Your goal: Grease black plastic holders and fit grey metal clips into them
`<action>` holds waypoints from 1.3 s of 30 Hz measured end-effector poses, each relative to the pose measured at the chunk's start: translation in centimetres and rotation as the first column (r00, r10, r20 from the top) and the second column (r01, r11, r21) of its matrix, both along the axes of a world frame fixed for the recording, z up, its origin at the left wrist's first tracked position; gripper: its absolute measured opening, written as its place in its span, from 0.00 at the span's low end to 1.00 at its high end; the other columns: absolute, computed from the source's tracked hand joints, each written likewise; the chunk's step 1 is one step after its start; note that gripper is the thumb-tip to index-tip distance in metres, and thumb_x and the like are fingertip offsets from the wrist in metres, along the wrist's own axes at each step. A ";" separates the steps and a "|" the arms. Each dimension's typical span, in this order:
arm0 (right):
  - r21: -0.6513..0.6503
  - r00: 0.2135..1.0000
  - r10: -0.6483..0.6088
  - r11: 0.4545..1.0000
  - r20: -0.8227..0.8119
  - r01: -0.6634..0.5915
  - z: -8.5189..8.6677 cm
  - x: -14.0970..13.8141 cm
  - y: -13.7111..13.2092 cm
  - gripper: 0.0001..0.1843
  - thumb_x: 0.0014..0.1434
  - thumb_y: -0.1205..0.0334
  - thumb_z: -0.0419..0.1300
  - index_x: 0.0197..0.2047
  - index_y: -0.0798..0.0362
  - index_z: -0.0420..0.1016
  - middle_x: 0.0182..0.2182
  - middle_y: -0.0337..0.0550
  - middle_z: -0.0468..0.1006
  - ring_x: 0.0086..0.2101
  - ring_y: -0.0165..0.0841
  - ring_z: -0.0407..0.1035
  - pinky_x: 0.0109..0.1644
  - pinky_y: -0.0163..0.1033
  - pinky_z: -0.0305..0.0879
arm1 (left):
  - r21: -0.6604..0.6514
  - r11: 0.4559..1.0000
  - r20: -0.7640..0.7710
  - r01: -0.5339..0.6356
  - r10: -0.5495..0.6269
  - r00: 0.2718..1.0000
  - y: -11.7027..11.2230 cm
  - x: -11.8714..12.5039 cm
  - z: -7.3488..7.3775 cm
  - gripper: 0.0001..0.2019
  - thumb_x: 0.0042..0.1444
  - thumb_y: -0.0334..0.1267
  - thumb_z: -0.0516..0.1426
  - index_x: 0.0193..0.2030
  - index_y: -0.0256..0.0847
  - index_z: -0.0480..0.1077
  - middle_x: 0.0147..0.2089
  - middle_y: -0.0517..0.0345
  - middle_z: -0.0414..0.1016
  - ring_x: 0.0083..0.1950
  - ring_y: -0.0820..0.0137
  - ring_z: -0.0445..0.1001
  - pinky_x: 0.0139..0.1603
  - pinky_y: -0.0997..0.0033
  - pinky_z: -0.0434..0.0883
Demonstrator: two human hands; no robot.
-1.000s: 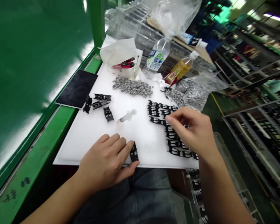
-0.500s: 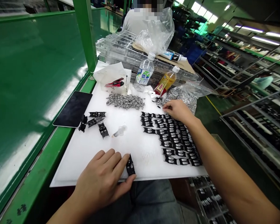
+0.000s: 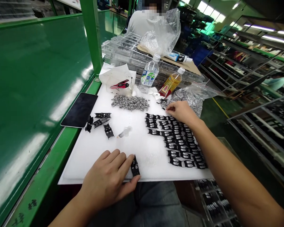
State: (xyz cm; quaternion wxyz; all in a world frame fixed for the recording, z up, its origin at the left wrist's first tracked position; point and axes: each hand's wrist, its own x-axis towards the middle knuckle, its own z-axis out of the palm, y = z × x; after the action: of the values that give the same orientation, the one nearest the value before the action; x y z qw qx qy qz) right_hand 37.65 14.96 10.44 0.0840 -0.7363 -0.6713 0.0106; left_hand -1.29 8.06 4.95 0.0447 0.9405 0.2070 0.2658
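Bare hands (image 3: 106,179) and forearms (image 3: 236,179), blue-grey denim jeans (image 3: 153,201)

White board (image 3: 90,160): smooth matt plastic. On board, black pieces (image 3: 153,131): slightly glossy plastic. Silver bits (image 3: 130,103) on board: shiny metal, rough heap. Right of board, clear bag (image 3: 204,92): thin crinkled plastic. Left of board, green bench top (image 3: 38,94): smooth, high gloss.

Long glossy green workbench (image 3: 38,78) along the left, with an upright green steel post (image 3: 92,34) at its far end; dark green floor (image 3: 210,116) marked by a yellow line (image 3: 220,108) on the right; tall metal shelving racks (image 3: 257,132) lining that side, loaded with dark trays. Overhead, rows of fluorescent tube lights (image 3: 274,37); beyond the bench, a co-worker in a pale shirt (image 3: 142,23).
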 end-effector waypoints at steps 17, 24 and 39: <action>0.138 0.842 0.392 0.920 -0.370 -0.367 -2.2 -14.2 -11.6 0.05 0.71 0.66 0.63 0.46 0.51 0.81 0.41 0.44 0.87 0.40 0.36 0.81 0.47 0.42 0.76 | -0.022 1.000 -0.053 -0.019 0.018 0.998 -0.3 -0.1 -0.2 0.22 0.69 0.53 0.57 0.54 0.34 0.75 0.38 0.55 0.75 0.38 0.60 0.71 0.36 0.57 0.64; 0.062 0.879 0.291 0.955 -0.379 -0.289 -2.1 -14.0 -11.7 0.05 0.71 0.65 0.62 0.40 0.51 0.79 0.36 0.43 0.81 0.35 0.34 0.75 0.41 0.41 0.70 | -0.018 1.000 -0.061 -0.018 0.017 0.998 -0.4 -0.1 -0.3 0.22 0.70 0.54 0.56 0.55 0.35 0.75 0.38 0.55 0.75 0.39 0.60 0.71 0.37 0.57 0.62; 0.188 0.749 0.545 0.837 -0.377 -0.514 -2.4 -17.3 -14.0 0.06 0.70 0.73 0.62 0.47 0.54 0.78 0.41 0.44 0.81 0.40 0.33 0.74 0.46 0.40 0.71 | -0.024 1.000 -0.042 -0.018 0.017 0.999 -0.3 0.1 -0.5 0.22 0.69 0.55 0.56 0.50 0.36 0.75 0.37 0.56 0.74 0.39 0.60 0.71 0.36 0.57 0.61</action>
State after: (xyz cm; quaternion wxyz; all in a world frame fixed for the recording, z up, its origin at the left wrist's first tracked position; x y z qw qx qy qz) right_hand 20.33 0.94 8.05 0.2448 -0.4925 -0.8184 0.1663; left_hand -1.15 7.74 4.40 0.0494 0.9434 0.2195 0.2438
